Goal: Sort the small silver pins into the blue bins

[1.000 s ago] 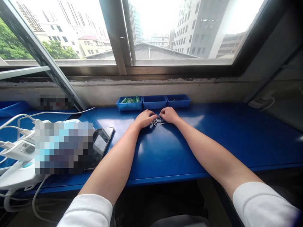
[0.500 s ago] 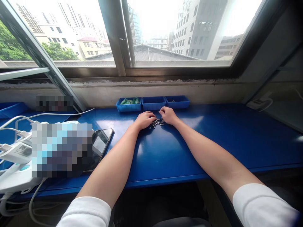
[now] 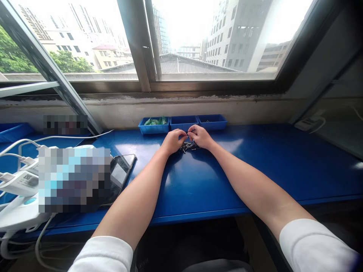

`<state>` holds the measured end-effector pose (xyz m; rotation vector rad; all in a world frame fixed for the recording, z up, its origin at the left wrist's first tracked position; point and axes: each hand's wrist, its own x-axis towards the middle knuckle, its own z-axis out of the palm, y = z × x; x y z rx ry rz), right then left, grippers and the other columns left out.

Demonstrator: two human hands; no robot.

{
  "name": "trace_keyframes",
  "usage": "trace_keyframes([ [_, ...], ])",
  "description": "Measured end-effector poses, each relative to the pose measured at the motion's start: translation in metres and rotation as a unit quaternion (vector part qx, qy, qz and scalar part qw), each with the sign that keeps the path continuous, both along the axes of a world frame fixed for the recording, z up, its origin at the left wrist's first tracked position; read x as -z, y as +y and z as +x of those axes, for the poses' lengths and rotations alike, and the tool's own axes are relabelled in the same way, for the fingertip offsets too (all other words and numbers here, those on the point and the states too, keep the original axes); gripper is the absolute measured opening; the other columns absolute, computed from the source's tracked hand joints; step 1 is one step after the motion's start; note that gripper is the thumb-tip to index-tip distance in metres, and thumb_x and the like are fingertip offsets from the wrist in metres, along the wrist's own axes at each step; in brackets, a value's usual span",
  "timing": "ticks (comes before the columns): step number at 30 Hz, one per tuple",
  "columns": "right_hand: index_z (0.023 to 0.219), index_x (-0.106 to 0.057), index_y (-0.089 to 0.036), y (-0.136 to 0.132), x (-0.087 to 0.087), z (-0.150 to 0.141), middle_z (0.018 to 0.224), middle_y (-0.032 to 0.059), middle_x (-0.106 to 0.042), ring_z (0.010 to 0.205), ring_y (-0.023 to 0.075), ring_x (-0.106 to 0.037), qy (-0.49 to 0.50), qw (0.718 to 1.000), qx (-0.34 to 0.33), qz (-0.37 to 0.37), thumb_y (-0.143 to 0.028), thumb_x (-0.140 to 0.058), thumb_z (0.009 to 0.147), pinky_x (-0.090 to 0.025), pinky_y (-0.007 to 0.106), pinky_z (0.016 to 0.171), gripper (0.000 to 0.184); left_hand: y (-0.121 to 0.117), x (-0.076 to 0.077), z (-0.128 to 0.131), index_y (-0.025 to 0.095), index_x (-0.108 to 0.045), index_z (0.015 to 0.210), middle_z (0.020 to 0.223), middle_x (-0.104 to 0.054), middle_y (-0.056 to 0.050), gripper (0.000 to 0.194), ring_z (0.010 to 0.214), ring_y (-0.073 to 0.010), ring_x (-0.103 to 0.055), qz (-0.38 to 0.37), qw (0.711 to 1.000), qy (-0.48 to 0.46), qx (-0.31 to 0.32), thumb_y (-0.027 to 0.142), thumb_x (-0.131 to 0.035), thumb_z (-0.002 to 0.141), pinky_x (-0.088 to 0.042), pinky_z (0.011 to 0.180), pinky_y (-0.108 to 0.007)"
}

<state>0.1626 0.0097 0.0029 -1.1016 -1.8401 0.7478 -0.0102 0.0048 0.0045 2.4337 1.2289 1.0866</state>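
Observation:
My left hand (image 3: 173, 141) and my right hand (image 3: 200, 136) meet fingertip to fingertip over the blue table, in front of the bins. Thumb and fingers of both are pinched. Between the fingertips shows a small dark screw-like piece (image 3: 187, 133), too small to make out fully. Just below the hands lies a loose pile of small metal screws (image 3: 186, 146), partly covered by the fingers. Behind them, the middle blue bin (image 3: 184, 120) is partly hidden by my hands.
The left blue bin (image 3: 154, 129) holds green-and-white bags; the right blue bin (image 3: 212, 124) has a few small parts. On the table's left are a phone (image 3: 122, 170), a white power strip (image 3: 17, 217) with cables and a blurred-out item. A window (image 3: 212, 41) rises behind the blue table (image 3: 198, 192).
The two hands have come together: my right hand has moved slightly left and up, and my left fingertips have lifted from the pile to meet it.

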Motion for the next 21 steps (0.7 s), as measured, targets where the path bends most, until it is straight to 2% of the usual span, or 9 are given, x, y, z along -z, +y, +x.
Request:
trace_keyframes([
  [4, 0.088, -0.054, -0.021, -0.002, -0.003, -0.002, 0.062, -0.0019, -0.063, 0.049, 0.0103, -0.05, 0.022, 1.0, 0.02, -0.01, -0.04, -0.051, 0.083, -0.039, 0.024, 0.051, 0.021, 0.001, 0.0, 0.0, 0.02, -0.067, 0.089, 0.09, -0.065, -0.004, 0.02, 0.084, -0.0165, -0.06, 0.002, 1.0, 0.006, -0.022, 0.028, -0.049, 0.086, -0.047, 0.08, -0.027],
  [8, 0.078, -0.06, -0.018, -0.002, -0.006, 0.0, 0.067, 0.0013, -0.066, 0.058, 0.0117, -0.055, 0.085, 0.996, -0.022, -0.017, -0.047, -0.061, 0.074, -0.042, 0.024, 0.056, 0.03, 0.004, 0.001, -0.003, 0.021, -0.067, 0.093, 0.093, -0.065, -0.004, 0.024, 0.085, -0.017, -0.06, -0.007, 0.999, 0.017, -0.051, 0.03, -0.045, 0.088, -0.047, 0.081, -0.028],
  [11, 0.077, -0.065, -0.016, -0.003, -0.007, 0.003, 0.069, 0.0024, -0.067, 0.064, 0.0138, -0.058, 0.12, 0.991, -0.049, -0.037, -0.045, -0.067, 0.068, -0.044, 0.025, 0.059, 0.03, 0.005, 0.003, -0.004, 0.021, -0.067, 0.093, 0.093, -0.065, -0.004, 0.026, 0.085, -0.0168, -0.059, -0.005, 0.999, 0.016, -0.047, 0.032, -0.044, 0.088, -0.047, 0.08, -0.027],
  [15, 0.078, -0.069, -0.016, -0.003, -0.009, 0.006, 0.072, 0.0039, -0.069, 0.067, 0.0152, -0.06, 0.132, 0.988, -0.06, -0.046, -0.039, -0.065, 0.068, -0.045, 0.026, 0.06, 0.026, 0.006, 0.005, -0.003, 0.021, -0.067, 0.094, 0.093, -0.066, -0.005, 0.027, 0.085, -0.0172, -0.06, -0.002, 0.999, 0.014, -0.04, 0.034, -0.044, 0.089, -0.047, 0.081, -0.028],
  [17, 0.079, -0.069, -0.016, -0.002, -0.009, 0.008, 0.075, 0.0042, -0.07, 0.071, 0.0164, -0.062, 0.119, 0.992, -0.029, -0.028, -0.038, -0.063, 0.07, -0.047, 0.027, 0.065, 0.024, 0.007, 0.006, -0.004, 0.021, -0.067, 0.099, 0.097, -0.066, -0.005, 0.028, 0.089, -0.0177, -0.061, -0.01, 0.999, 0.012, -0.047, 0.034, -0.044, 0.089, -0.047, 0.084, -0.028],
  [21, 0.091, -0.071, -0.019, 0.002, -0.009, 0.018, 0.091, 0.0041, -0.072, 0.086, 0.019, -0.061, 0.021, 0.991, 0.11, 0.074, -0.034, -0.059, 0.074, -0.048, 0.032, 0.081, 0.025, 0.016, 0.009, -0.011, 0.019, -0.064, 0.109, 0.104, -0.067, -0.006, 0.031, 0.096, -0.0189, -0.061, -0.037, 0.993, -0.005, -0.113, 0.031, -0.047, 0.086, -0.046, 0.09, -0.029],
])
